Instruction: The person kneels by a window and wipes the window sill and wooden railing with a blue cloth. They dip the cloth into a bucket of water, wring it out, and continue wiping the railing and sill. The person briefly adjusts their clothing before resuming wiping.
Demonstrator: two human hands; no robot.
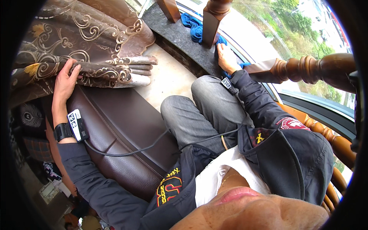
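My left hand [67,76] grips a gathered fold of a brown embroidered curtain [95,67], its thumb and fingers closed around the fabric above a dark leather seat. Beside a square-based wooden post, my right hand [227,59] is on a blue cloth [196,31] by the window. The cloth bunches around the post's foot and shows on several sides of the hand, and the palm side is hidden. Dark stone ledge [178,31] lies under the post and part of the cloth. Each wrist carries a small strapped device, with a dark cable running across my lap.
The brown leather seat [115,115] is at my left. A turned wooden baluster [310,69] juts across at the right, with a window [267,31] behind it and more wooden spindles [325,129] near my right elbow. Pale floor [169,74] shows before my knees.
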